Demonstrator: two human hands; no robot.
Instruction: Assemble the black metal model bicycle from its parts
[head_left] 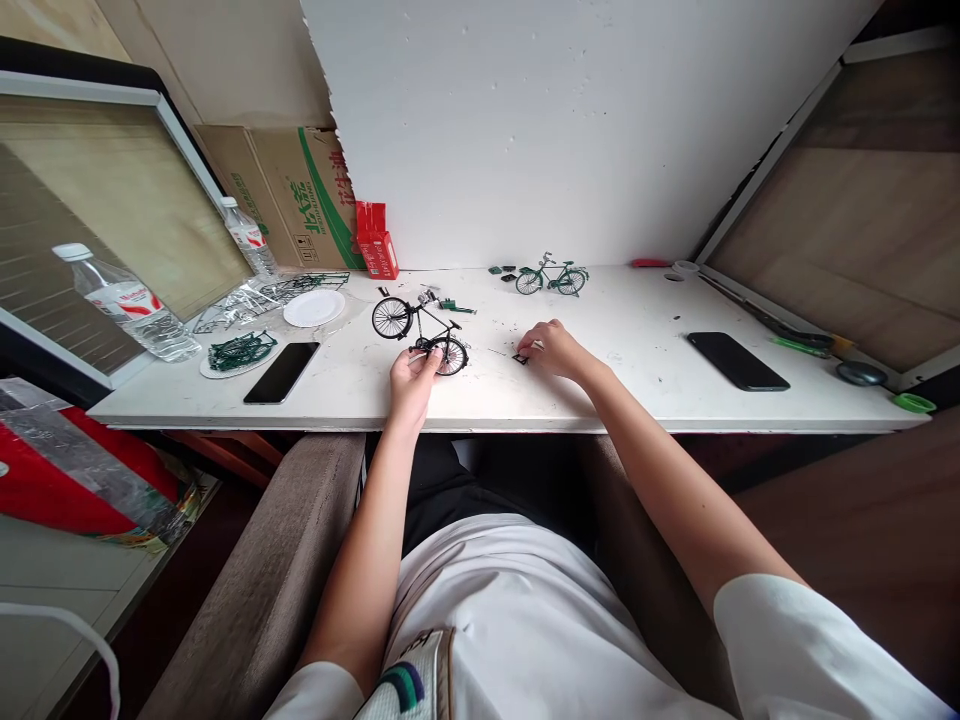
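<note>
A black model bicycle (421, 325) is gripped near its rear wheel by my left hand (411, 380), its thumb and fingers closed on it. The bicycle is tilted above the table, front wheel to the left. To the right, my right hand (553, 350) reaches down to the tabletop with curled fingers, pinching a small dark part (519, 358); the fingers hide some of it. Behind the held bicycle lies a small green part (454, 306). A green model bicycle (553, 277) stands upright near the wall, with small dark pieces (504, 272) beside it.
On the left are water bottles (135, 305), green part frames (241, 350) on a plate, a white plate (313, 308) and a phone (280, 373). A red box (376, 242) stands before a carton (292, 200). Another phone (738, 361) and a mouse (861, 373) lie right.
</note>
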